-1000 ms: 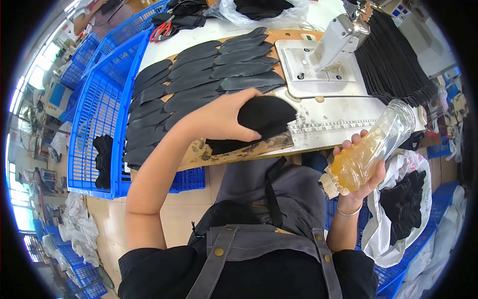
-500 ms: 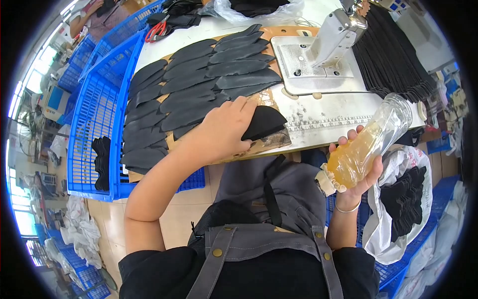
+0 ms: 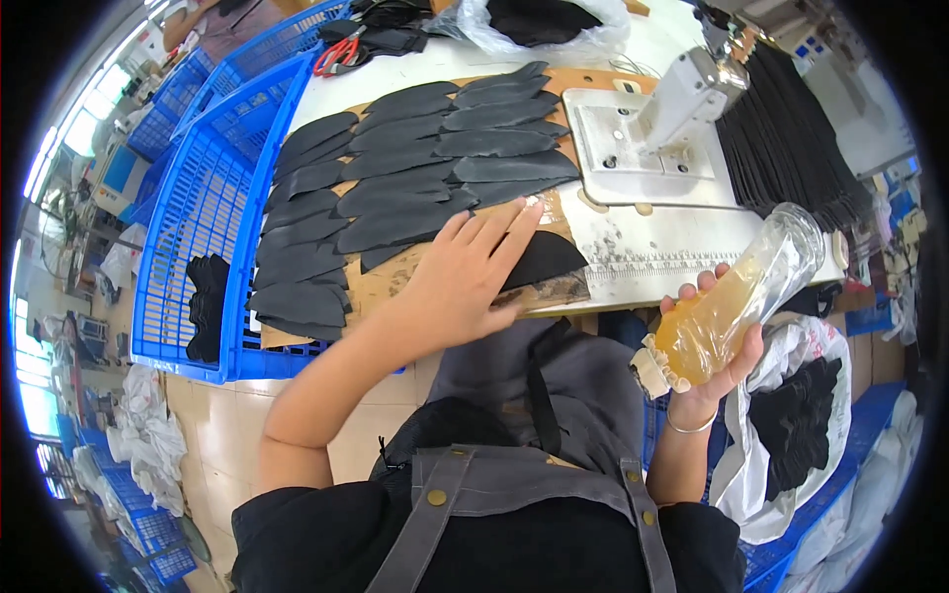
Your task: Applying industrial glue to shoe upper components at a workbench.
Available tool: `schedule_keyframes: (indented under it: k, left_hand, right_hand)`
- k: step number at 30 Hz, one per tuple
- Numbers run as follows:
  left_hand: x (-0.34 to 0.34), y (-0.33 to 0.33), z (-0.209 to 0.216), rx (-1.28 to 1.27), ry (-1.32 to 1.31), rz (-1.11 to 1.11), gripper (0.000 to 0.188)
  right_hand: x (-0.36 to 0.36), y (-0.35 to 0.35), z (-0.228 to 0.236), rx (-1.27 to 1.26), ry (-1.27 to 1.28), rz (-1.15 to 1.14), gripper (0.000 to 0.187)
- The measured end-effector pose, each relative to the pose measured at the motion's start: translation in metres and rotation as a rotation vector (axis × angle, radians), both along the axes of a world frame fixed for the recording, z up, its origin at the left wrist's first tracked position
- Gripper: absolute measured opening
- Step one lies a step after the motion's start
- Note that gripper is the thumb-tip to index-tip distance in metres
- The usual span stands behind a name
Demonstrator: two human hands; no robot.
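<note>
Grip, right hand: right hand (image 3: pixel 714 348) is wrapped around a clear plastic bottle (image 3: pixel 736 299), fingers curled over its lower half, thumb underneath.
Bottle: holds amber liquid, lies tilted with its open mouth up and to the right, its white base end low by the person's lap, just off the table's near edge.
Grip, left hand: left hand (image 3: pixel 465 275) lies flat, fingers together and stretched, clasping nothing, pressing on a black curved fabric piece (image 3: pixel 542 259).
Fabric piece: rests at the near edge of a brown board (image 3: pixel 381 287), just beside a metal plate with a ruler scale (image 3: pixel 672 259).
Board: covered with overlapping rows of black pieces (image 3: pixel 395 178).
Machine: a white press (image 3: pixel 682 94) stands behind the plate.
Left side: a blue plastic crate (image 3: pixel 193 217).
Right side: a white bag of black scraps (image 3: pixel 806 415).
</note>
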State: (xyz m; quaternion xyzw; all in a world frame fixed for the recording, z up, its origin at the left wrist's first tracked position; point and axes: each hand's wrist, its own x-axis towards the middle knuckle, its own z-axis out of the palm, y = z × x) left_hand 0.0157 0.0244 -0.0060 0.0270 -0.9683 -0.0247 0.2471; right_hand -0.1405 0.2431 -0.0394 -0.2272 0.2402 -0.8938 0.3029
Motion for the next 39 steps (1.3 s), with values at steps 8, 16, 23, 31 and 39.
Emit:
schedule_keyframes:
  k: [8,16,23,31,39]
  left_hand:
    - [0.083,-0.013,-0.049,0.326,0.238,0.138,0.031]
    - [0.084,-0.015,-0.069,0.202,0.480,0.084,0.025]
    - [0.085,-0.017,-0.064,0.281,0.520,0.087,0.024]
    - [0.083,-0.018,-0.066,0.132,0.505,0.152,0.027]
    - [0.082,-0.018,-0.066,0.111,0.504,0.132,0.029]
  right_hand:
    - [0.011,-0.037,0.037,0.209,0.362,-0.155,0.068]
    - [0.067,-0.144,0.055,0.207,0.830,-0.098,0.066]
    - [0.086,-0.169,0.042,0.230,1.017,-0.069,0.071]
    - [0.078,-0.167,0.035,0.457,1.378,-0.139,0.078]
    - [0.070,-0.163,0.029,0.581,1.240,-0.135,0.076]
